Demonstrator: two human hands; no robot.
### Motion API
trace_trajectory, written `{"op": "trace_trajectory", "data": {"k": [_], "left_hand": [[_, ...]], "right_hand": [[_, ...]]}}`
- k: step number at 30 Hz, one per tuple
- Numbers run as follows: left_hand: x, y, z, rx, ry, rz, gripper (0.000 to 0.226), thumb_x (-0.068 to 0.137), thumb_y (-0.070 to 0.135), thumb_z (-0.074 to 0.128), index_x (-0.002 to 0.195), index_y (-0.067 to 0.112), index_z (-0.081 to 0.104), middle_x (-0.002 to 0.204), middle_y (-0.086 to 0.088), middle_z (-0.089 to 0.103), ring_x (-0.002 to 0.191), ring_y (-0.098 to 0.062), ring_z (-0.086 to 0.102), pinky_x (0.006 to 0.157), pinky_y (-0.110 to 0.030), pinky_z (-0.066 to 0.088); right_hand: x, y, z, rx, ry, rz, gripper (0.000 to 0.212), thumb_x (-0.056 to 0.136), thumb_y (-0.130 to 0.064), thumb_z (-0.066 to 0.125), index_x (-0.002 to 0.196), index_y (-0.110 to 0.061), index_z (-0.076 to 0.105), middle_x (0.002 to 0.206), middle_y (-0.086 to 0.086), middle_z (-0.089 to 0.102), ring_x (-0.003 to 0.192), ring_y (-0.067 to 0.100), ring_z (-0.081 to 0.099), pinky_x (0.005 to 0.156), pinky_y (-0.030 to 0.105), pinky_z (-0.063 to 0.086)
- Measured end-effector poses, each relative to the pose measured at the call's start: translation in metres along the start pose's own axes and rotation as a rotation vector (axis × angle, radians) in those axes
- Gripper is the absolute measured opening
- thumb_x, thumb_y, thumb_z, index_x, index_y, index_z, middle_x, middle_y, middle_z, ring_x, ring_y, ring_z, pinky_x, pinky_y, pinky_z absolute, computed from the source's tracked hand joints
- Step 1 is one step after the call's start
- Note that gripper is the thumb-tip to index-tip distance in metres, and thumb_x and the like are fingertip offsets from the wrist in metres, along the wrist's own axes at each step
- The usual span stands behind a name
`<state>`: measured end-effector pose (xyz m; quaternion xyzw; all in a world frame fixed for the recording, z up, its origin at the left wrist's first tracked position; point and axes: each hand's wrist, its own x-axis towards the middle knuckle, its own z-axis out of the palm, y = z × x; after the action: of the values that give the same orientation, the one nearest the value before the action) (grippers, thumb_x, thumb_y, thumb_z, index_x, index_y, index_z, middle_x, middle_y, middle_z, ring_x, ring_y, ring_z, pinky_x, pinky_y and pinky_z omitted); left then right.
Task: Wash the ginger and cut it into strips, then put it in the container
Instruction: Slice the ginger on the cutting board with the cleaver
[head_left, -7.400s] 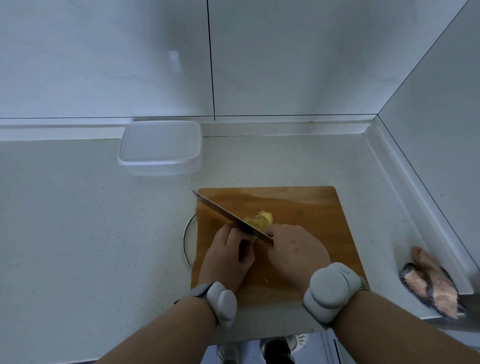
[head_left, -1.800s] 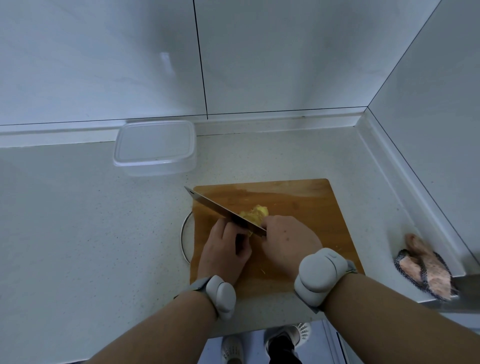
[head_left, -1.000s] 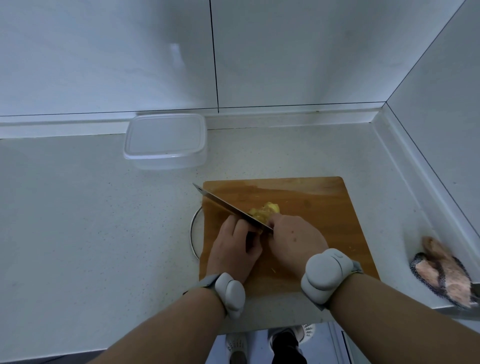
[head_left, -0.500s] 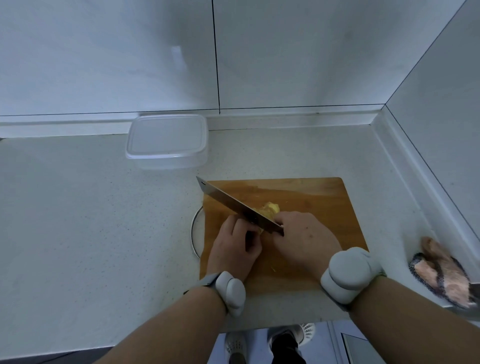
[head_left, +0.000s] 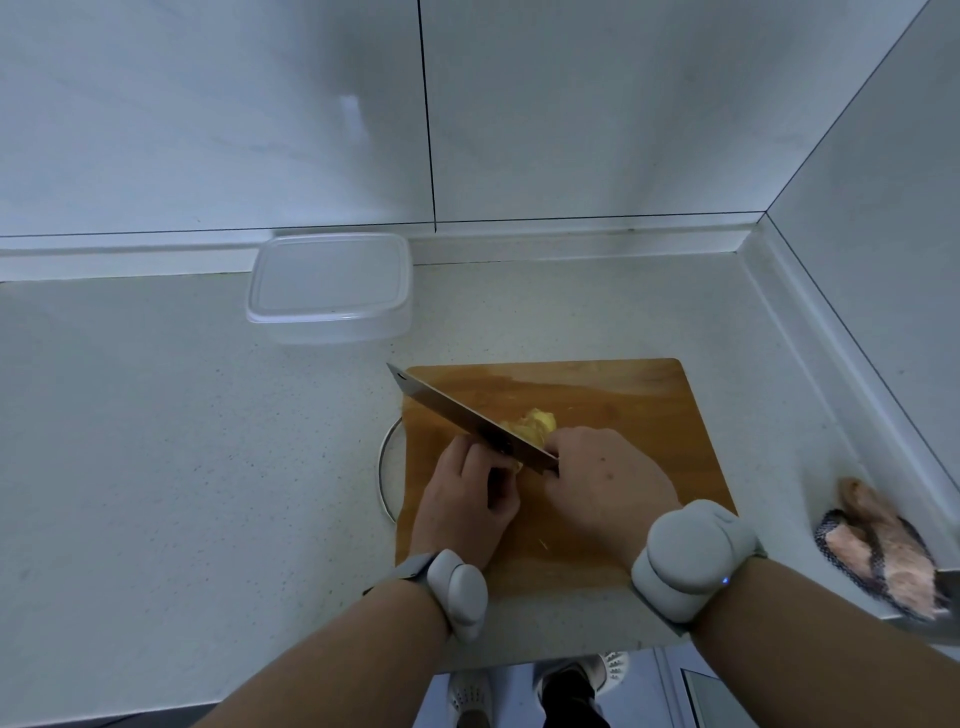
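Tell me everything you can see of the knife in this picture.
The knife is a cleaver with a broad, flat blade of grey metal and a small hole near its far corner. It lies slanted over the wooden board, its far end reaching past the board's left edge toward the container. The right hand grips its handle, which is hidden. The blade sits against the yellow ginger, with the left hand close on its near side. Whether the edge touches the board cannot be told.

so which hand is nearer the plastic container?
Left. The left hand sits below the container, on the board's left side; the right hand, gripping the knife, is farther right.
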<state>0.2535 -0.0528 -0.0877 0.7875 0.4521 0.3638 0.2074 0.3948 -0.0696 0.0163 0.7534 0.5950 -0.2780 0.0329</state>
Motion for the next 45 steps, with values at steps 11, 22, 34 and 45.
{"op": "trace_trajectory", "data": {"k": [11, 22, 34, 45], "left_hand": [[0.0, -0.002, 0.002, 0.003, -0.003, -0.003, 0.019, 0.077, 0.015, 0.072, 0.091, 0.015, 0.06, 0.095, 0.0, 0.057, 0.08, -0.015, 0.056, 0.064, -0.022, 0.05], [0.001, -0.001, 0.002, 0.001, 0.009, 0.005, 0.018, 0.078, 0.021, 0.065, 0.09, 0.021, 0.051, 0.091, 0.002, 0.053, 0.076, -0.013, 0.052, 0.062, -0.017, 0.045], [0.0, -0.001, 0.001, 0.018, 0.013, 0.016, 0.013, 0.078, 0.019, 0.064, 0.089, 0.016, 0.058, 0.092, 0.001, 0.056, 0.08, -0.012, 0.053, 0.068, -0.014, 0.042], [0.0, 0.001, 0.001, 0.016, 0.009, -0.001, 0.013, 0.077, 0.017, 0.066, 0.088, 0.011, 0.061, 0.092, -0.002, 0.057, 0.08, -0.018, 0.057, 0.065, -0.025, 0.052]], "right_hand": [[0.009, 0.0, 0.004, 0.008, -0.023, 0.004, 0.014, 0.096, -0.016, 0.05, 0.094, -0.018, 0.064, 0.077, 0.001, 0.063, 0.067, 0.019, 0.062, 0.063, 0.029, 0.056], [0.017, 0.003, 0.014, -0.007, -0.029, 0.002, 0.015, 0.097, -0.018, 0.048, 0.097, -0.017, 0.063, 0.08, 0.003, 0.065, 0.07, 0.022, 0.066, 0.069, 0.038, 0.06], [0.009, 0.006, 0.01, 0.018, -0.032, 0.017, 0.015, 0.097, -0.021, 0.049, 0.099, -0.018, 0.063, 0.082, 0.001, 0.064, 0.072, 0.02, 0.064, 0.067, 0.033, 0.058], [-0.007, 0.009, 0.001, 0.044, 0.024, 0.006, 0.017, 0.097, -0.022, 0.049, 0.104, -0.022, 0.065, 0.081, -0.003, 0.063, 0.07, 0.016, 0.063, 0.071, 0.035, 0.06]]}}
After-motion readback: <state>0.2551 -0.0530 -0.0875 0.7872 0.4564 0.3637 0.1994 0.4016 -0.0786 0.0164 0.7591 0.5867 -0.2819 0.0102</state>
